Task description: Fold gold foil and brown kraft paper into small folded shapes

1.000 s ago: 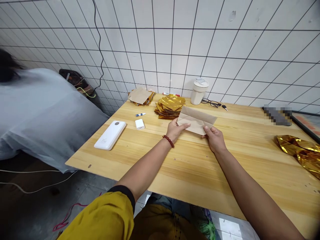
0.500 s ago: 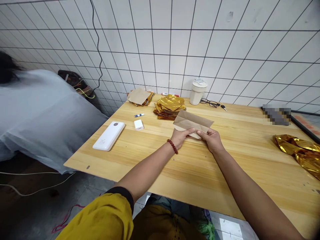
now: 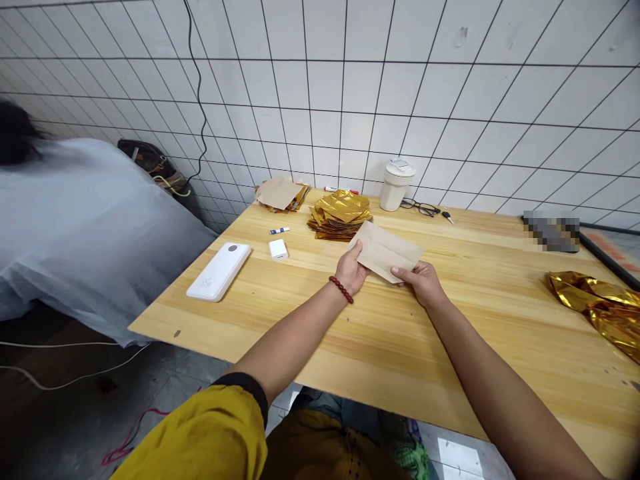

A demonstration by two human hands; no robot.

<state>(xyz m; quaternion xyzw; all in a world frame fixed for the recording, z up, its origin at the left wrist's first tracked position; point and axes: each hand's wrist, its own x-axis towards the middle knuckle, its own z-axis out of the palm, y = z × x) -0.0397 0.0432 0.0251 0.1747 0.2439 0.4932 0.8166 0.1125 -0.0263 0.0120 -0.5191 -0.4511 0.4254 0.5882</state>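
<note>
A folded brown paper sheet (image 3: 386, 251) is held just above the wooden table (image 3: 380, 347) between both hands. My left hand (image 3: 351, 270), with a red bead bracelet at the wrist, grips its left edge with fingers closed on it. My right hand (image 3: 421, 281) pinches its near right corner. A stack of gold foil pieces (image 3: 340, 213) lies just behind the paper, and a second pile of brown and gold sheets (image 3: 280, 193) sits further back left.
A white power bank (image 3: 219, 270), a small white charger (image 3: 278, 249) and a tiny tube (image 3: 279, 231) lie left. A white cup (image 3: 394, 185), glasses (image 3: 420, 207) and a key stand by the tiled wall. Crumpled gold foil (image 3: 595, 303) lies right. Another person in pale grey (image 3: 85, 227) leans at left.
The brown paper's raised flap has been folded down, so it now looks flat and smaller. Both hands shifted slightly along its edges, staying on it.
</note>
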